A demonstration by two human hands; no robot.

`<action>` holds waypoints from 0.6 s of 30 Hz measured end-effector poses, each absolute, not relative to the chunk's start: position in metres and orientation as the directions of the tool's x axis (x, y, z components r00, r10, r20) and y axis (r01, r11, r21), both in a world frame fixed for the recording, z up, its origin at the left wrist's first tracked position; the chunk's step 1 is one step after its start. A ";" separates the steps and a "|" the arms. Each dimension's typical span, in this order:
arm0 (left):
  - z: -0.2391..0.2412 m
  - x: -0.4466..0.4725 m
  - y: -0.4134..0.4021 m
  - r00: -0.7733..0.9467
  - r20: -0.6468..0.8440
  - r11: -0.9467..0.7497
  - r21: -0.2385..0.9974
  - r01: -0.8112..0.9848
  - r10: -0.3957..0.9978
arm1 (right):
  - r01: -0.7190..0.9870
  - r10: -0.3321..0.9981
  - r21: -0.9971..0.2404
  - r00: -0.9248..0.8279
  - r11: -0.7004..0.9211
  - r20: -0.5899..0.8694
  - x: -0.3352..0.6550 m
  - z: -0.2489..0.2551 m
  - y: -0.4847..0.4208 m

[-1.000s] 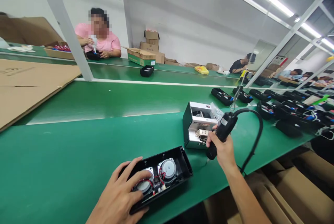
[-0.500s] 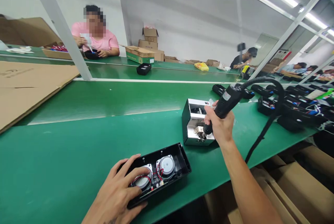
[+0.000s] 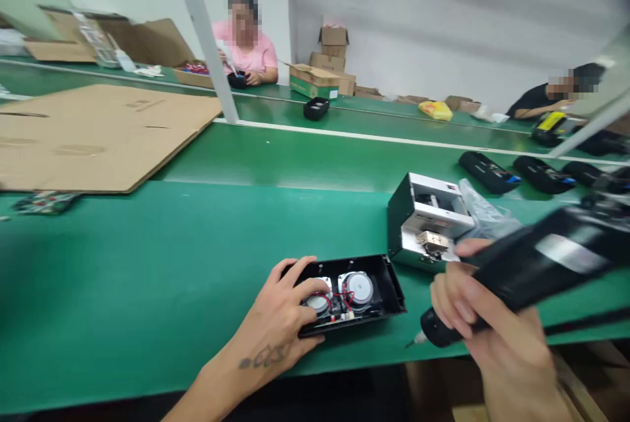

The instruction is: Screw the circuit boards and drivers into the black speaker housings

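A black speaker housing (image 3: pixel 386 285) lies on the green bench with its inside facing up. Two round silver speaker drivers (image 3: pixel 358 289) with red and black wires are set in it. My left hand (image 3: pixel 280 317) grips the housing's left end, fingers over the rim and partly covering one driver. In my right hand (image 3: pixel 497 330) is a black electric screwdriver (image 3: pixel 536 264), its bit pointing down and left, right of the housing and apart from it. Whether a screw sits on the bit I cannot tell. Behind the screwdriver stands a silver and black screw feeder (image 3: pixel 401 228).
Flat cardboard (image 3: pixel 108 140) covers the bench at left, near a circuit board (image 3: pixel 46 202). A clear plastic bag (image 3: pixel 485 212) lies beside the feeder. Several black housings (image 3: pixel 489 172) line the back right. A white post (image 3: pixel 201 28) rises before a co-worker in pink (image 3: pixel 251 54).
My right hand has drawn the electric screwdriver away from the screw feeder, toward me and rightward. My left hand stays on the speaker housing. The view has turned left.
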State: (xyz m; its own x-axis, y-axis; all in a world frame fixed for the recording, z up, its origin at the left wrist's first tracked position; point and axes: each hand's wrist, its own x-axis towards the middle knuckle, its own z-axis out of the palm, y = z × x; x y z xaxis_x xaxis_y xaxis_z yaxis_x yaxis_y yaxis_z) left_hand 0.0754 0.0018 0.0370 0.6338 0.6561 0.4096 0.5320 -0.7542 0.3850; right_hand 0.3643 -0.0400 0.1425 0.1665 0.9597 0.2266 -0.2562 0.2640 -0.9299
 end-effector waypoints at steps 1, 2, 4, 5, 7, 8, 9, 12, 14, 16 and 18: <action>0.037 0.075 0.000 0.645 0.386 -0.751 0.376 0.543 0.659 | -0.292 0.956 -0.914 0.170 0.281 0.240 0.354 0.146 -0.044; 0.037 0.074 -0.001 0.655 0.363 -0.748 0.367 0.553 0.662 | -0.324 0.953 -0.899 0.174 0.294 0.249 0.343 0.150 -0.047; 0.036 0.073 -0.004 0.667 0.330 -0.743 0.349 0.571 0.668 | -0.367 0.944 -0.871 0.169 0.326 0.282 0.321 0.153 -0.048; 0.036 0.073 -0.004 0.671 0.321 -0.742 0.341 0.577 0.669 | -0.376 0.935 -0.857 0.160 0.354 0.316 0.310 0.154 -0.046; 0.037 0.073 -0.006 0.673 0.315 -0.742 0.332 0.583 0.670 | -0.374 0.914 -0.835 0.116 0.404 0.390 0.291 0.153 -0.041; 0.039 0.074 -0.006 0.673 0.315 -0.742 0.331 0.583 0.669 | -0.369 0.908 -0.833 0.087 0.411 0.410 0.283 0.151 -0.037; 0.040 0.074 -0.007 0.674 0.314 -0.743 0.332 0.582 0.669 | -0.363 0.907 -0.838 0.054 0.406 0.417 0.276 0.150 -0.034; 0.046 0.076 -0.008 0.670 0.310 -0.737 0.334 0.588 0.675 | -0.329 0.914 -0.868 -0.028 0.373 0.404 0.262 0.143 -0.027; 0.048 0.077 -0.009 0.662 0.315 -0.733 0.326 0.597 0.680 | -0.296 0.914 -0.879 -0.043 0.374 0.404 0.257 0.138 -0.024; 0.049 0.077 -0.009 0.662 0.321 -0.735 0.322 0.597 0.678 | -0.288 0.913 -0.884 -0.066 0.369 0.402 0.256 0.134 -0.022; 0.049 0.077 -0.009 0.668 0.321 -0.740 0.329 0.587 0.672 | -0.289 0.912 -0.889 -0.099 0.356 0.397 0.256 0.129 -0.019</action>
State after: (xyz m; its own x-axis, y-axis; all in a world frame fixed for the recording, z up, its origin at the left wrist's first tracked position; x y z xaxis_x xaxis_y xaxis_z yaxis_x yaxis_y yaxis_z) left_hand 0.0766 -0.0087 0.0490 0.6676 0.6719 0.3206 0.5868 -0.7400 0.3289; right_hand 0.2559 -0.0193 0.1288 -0.0990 0.9124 0.3971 -0.2886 0.3556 -0.8890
